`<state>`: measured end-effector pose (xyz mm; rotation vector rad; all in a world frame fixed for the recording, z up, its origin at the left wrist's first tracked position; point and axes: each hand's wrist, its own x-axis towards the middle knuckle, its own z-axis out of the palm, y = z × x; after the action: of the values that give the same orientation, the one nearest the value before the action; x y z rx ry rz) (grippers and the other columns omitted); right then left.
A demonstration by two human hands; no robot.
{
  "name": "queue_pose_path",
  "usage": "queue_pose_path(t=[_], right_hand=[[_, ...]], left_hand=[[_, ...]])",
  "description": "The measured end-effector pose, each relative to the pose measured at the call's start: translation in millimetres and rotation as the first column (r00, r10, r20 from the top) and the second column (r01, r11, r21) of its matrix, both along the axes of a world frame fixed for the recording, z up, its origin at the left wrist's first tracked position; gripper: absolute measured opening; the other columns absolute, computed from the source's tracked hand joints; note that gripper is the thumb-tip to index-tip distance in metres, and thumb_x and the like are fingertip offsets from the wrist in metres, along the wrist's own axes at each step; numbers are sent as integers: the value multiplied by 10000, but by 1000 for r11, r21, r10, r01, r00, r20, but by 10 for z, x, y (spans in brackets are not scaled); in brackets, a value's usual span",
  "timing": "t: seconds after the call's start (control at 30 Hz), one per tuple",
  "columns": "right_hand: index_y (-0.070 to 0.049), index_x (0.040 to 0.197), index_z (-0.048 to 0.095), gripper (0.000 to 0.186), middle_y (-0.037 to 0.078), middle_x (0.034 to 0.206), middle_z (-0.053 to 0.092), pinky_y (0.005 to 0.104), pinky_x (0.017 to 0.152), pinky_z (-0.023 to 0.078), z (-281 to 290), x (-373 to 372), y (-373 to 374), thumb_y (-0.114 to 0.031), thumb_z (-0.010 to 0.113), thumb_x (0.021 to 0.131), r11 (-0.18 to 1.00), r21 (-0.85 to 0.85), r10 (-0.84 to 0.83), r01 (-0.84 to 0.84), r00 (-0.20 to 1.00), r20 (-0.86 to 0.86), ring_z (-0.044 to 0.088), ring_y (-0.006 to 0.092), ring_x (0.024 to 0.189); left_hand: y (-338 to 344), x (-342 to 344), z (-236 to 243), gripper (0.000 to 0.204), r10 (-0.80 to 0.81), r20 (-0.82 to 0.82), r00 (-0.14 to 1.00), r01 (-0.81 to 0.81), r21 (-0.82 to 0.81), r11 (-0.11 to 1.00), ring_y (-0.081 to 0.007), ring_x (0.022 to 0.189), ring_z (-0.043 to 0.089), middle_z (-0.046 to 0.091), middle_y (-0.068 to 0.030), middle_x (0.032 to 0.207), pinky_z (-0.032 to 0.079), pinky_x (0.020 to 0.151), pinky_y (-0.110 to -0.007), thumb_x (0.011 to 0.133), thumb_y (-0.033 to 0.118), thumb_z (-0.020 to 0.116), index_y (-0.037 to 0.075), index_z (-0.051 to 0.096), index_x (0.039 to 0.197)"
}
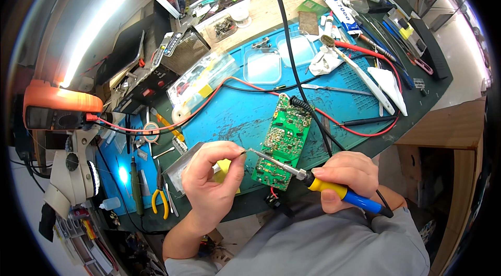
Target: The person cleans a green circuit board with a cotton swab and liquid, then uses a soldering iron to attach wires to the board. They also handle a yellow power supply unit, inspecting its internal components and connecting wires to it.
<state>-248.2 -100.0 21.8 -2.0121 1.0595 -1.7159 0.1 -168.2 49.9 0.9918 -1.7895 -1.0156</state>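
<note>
My right hand (347, 177) is closed round the yellow and blue handle of a soldering iron (329, 188). Its metal tip points left, toward my left hand (211, 174). The left thumb and forefinger pinch something small and dark, too small to name, close to the iron's tip; whether the two touch I cannot tell. Beneath the iron lies a green circuit board (284, 137), solder side up, with a black coiled part at its far end and red and black leads at its near end. A yellow piece (224, 169) shows behind the left hand.
An orange multimeter (60, 106) stands at the left, its red and black leads crossing the blue mat (209, 119). Yellow-handled pliers (160, 203) lie left. A toothbrush-like brush (360, 75), a tweezer-like tool (334, 88) and a glue tube (340, 12) lie right. A black cable (287, 25) hangs across the middle.
</note>
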Motion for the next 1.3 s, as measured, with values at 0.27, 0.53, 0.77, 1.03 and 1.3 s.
queue_pose_path(t=[0.27,0.53,0.77,1.03,1.3], right_hand=[[-3,1046,726,229,61,774,727,273,538,554,14,7,-9,-158,731,877,1000,0,1,-1,1000,10,693,171,614],[-1,1046,727,233,60,774,728,272,537,556,-19,2,0,-161,732,877,1000,-1,-8,8,1000,27,697,169,621],[-1,1064,728,255,61,781,731,273,538,556,-19,-6,13,-188,736,891,1000,-2,-2,2,1000,13,697,170,621],[-1,1074,729,263,60,791,734,277,540,561,-25,-9,15,-197,730,898,1000,0,8,-8,1000,18,699,172,629],[3,1079,728,269,58,793,735,277,546,566,-35,-30,29,-210,717,915,1000,-8,12,-12,999,41,700,173,632]], left_hand=[[-9,5,-8,199,-8,-20,1000,8,8,1000,-164,977,655,671,-134,1059,536,896,-286,882,-156,674,-38,639,1038],[2,-25,-9,207,34,-94,995,-28,60,998,-138,923,664,693,-107,1026,534,831,-268,858,-140,714,-26,665,1024],[27,-33,18,177,28,-91,995,-17,122,992,-143,925,669,684,-126,1043,540,831,-258,904,-119,679,-20,623,1040],[33,-24,-4,174,23,-77,997,-14,114,993,-154,934,670,686,-135,1030,546,828,-269,895,-127,684,-22,615,1016],[31,-37,38,164,-3,-34,999,6,95,995,-162,942,663,689,-143,1018,543,848,-286,884,-129,695,-21,621,983]])
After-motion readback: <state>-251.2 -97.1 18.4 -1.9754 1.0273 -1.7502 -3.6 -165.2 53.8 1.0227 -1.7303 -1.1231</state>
